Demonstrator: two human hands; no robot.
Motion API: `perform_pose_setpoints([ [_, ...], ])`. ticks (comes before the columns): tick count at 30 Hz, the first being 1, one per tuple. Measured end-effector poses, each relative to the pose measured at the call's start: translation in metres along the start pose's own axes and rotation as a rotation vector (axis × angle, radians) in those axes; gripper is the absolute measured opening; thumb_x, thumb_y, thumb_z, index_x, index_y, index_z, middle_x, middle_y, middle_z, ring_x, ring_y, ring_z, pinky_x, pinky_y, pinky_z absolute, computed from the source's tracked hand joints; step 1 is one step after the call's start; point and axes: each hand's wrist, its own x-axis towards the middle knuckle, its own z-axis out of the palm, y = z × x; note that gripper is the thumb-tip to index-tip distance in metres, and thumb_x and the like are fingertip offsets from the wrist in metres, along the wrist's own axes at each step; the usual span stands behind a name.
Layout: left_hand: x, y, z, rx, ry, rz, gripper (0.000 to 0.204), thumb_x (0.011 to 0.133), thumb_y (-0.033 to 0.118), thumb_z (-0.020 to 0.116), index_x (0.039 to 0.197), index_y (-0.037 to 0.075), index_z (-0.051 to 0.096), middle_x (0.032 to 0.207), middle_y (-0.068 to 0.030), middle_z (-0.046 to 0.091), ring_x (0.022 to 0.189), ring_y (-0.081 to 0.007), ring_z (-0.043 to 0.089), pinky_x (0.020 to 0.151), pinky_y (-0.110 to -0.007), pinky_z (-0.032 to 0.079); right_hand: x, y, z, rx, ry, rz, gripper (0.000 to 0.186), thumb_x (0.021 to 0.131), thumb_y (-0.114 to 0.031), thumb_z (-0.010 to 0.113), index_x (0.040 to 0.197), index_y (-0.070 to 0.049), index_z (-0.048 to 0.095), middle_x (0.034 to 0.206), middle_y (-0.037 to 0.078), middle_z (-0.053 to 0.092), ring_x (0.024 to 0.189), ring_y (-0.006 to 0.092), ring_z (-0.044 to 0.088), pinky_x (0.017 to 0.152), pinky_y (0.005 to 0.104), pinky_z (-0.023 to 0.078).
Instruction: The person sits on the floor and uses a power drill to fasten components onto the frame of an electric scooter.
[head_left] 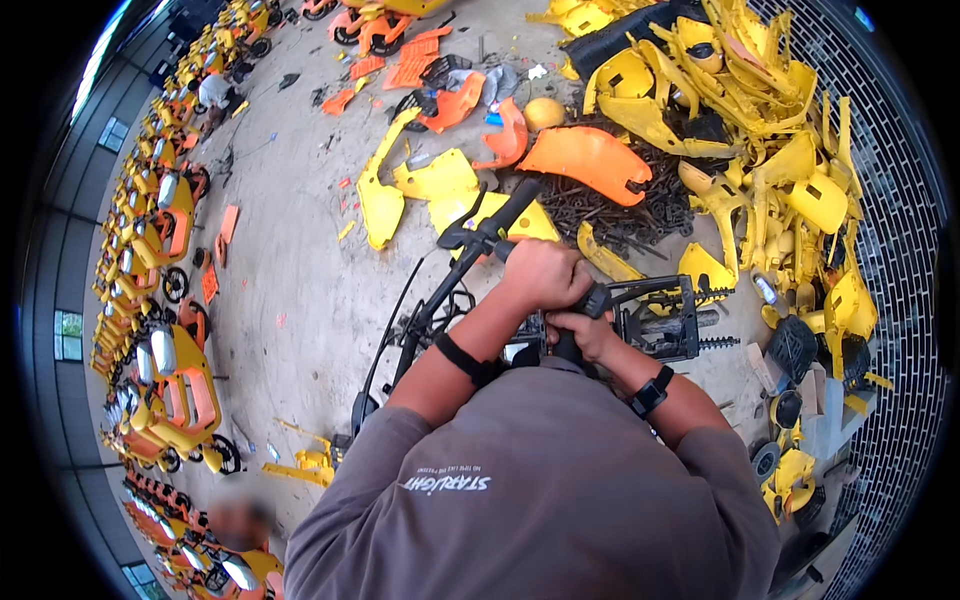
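Observation:
A stripped black two-wheeler frame stands close in front of my body, with its handlebar (470, 250) slanting from the upper right to the lower left. My left hand (545, 274) is closed over the top of a thick black tool (597, 301), just below the handlebar grip (518, 206). Lower down, my right hand (588, 334) is wrapped round the tool's black lower part. The tool's working end is hidden, and its exact kind does not show. Black fork parts with coil springs (715, 296) jut out to the right of my hands.
Yellow body panels (740, 180) are heaped at the right, beside a brick wall (890, 330). An orange panel (587, 163) lies over dark metal parts (625, 218). Rows of yellow scooters (175, 395) line the left. Another person (214, 92) bends far off.

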Motion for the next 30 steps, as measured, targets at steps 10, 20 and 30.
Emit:
perform_pose_setpoints([
  [10,0.007,0.0,-0.003,0.005,-0.082,-0.076,0.033,0.083,0.031,0.059,0.063,0.006,0.068,0.06,-0.0148,0.064,0.057,-0.0349,0.064,0.057,-0.046,0.053,0.01,0.006,-0.008,0.099,-0.012,0.021,0.01,0.089,-0.011,0.063,0.09,-0.002,0.065,0.07,0.005,0.061,0.064,0.015,0.061,0.063,0.0295,0.05],
  [20,0.031,-0.029,-0.055,-0.847,0.157,-0.349,0.054,0.112,0.036,0.032,0.113,-0.006,0.067,0.099,-0.0119,0.074,0.09,-0.0217,0.069,0.087,-0.036,0.053,0.004,-0.006,-0.02,-0.014,-0.074,-0.071,0.039,0.087,-0.001,0.062,0.126,0.002,0.061,0.11,0.013,0.071,0.068,0.013,0.062,0.064,0.0283,0.053],
  [30,0.043,-0.011,-0.115,-0.831,0.236,-0.337,0.022,0.105,0.014,0.054,0.11,-0.003,0.066,0.094,-0.0061,0.07,0.088,-0.0121,0.065,0.082,-0.029,0.053,0.002,-0.002,-0.019,-0.046,-0.067,-0.098,0.032,0.089,0.0,0.06,0.121,0.002,0.062,0.101,0.009,0.07,0.068,0.0123,0.062,0.065,0.0292,0.054],
])
